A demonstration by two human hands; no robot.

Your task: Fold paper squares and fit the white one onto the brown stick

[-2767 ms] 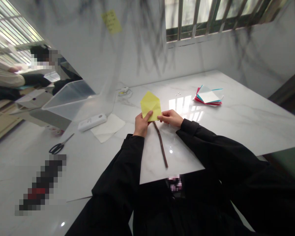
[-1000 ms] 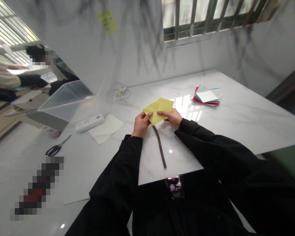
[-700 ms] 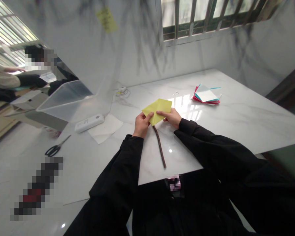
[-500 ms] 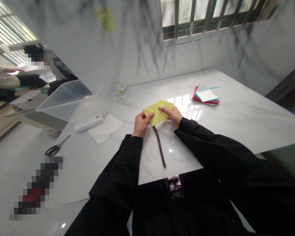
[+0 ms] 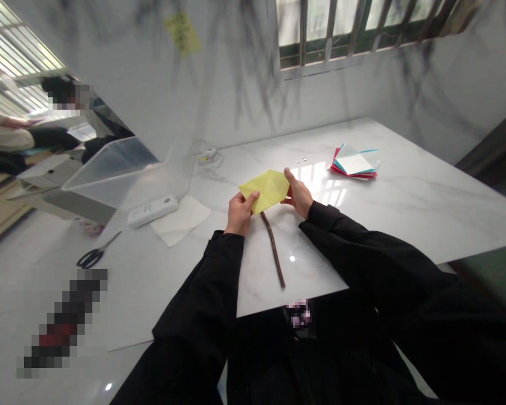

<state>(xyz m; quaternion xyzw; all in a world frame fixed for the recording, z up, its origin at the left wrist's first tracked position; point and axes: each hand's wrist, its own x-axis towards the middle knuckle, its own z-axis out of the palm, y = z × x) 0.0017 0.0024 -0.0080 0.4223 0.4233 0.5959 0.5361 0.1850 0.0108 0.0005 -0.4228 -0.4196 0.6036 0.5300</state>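
Note:
A folded yellow paper point(image 5: 265, 190) is held just above the white marble table point(image 5: 405, 208), between both hands. My left hand point(image 5: 238, 212) pinches its near left corner, thumb on top. My right hand point(image 5: 297, 194) grips the paper's right side, its fingers reaching up along the edge. A thin brown stick point(image 5: 274, 251) lies on the table below the paper, running toward me.
A stack of coloured paper sheets point(image 5: 355, 164) lies at the back right. A white sheet point(image 5: 181, 219), a white remote-like device point(image 5: 153, 210), scissors point(image 5: 94, 254) and a clear plastic bin point(image 5: 118, 171) are at the left. Another person point(image 5: 12, 135) sits far left.
The yellow paper has been turned and tilted from an upright pointed shape to a flatter diamond. My right hand slid from its lower edge to its right side.

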